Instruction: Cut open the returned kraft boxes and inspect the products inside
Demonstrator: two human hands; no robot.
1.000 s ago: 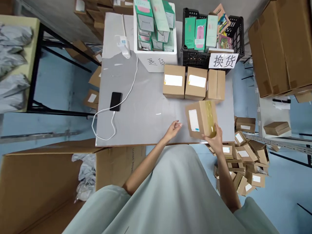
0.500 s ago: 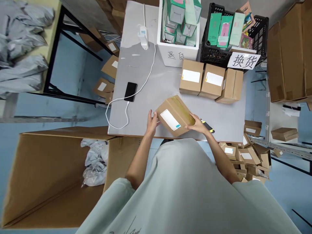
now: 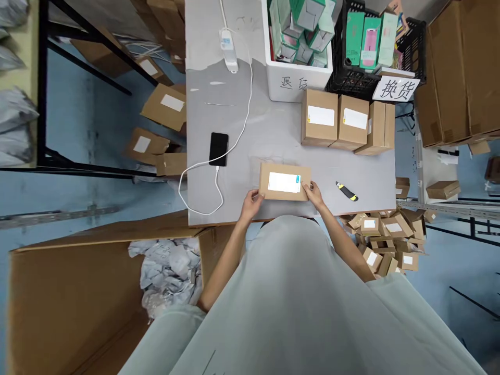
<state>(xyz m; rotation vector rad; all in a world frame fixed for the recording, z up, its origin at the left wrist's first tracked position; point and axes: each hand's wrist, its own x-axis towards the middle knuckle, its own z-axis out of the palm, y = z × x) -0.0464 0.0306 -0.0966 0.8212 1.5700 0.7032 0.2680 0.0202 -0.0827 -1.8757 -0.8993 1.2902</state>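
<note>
Closest to me, below both wrists, is the pale green garment. Down to the outside of the left grip (image 3: 252, 200) a large open carton (image 3: 78, 302) stands on the floor with crumpled grey bags (image 3: 172, 271) in it. Below and outside the right grip (image 3: 314, 194) a heap of small boxes (image 3: 385, 242) lies on the floor.

The labelled box (image 3: 285, 182) is between the two grips, at the near edge of the counter (image 3: 273, 140). The left grip is closed on its left end and the right grip on its right near corner, fingers curled over the edges.

Half a second ago the box was tilted in the air between the same two grips. Now it lies flat, white label up and long side square to me. As I read it, the counter carries the weight and the grips only steady it.

Just outside the right grip, not touching it, a utility knife (image 3: 346, 191) lies on the counter. Ahead of the left grip and a little outward a black phone (image 3: 219, 149) lies face up, and its white cable (image 3: 222, 197) loops back near that grip.

Farther ahead of the right grip is a row of three cartons (image 3: 353, 122). Beyond them are a white foam bin (image 3: 297, 83) and a black crate (image 3: 351, 78), both full of green packets. Well beyond the left grip lies a power strip (image 3: 229, 49).
</note>
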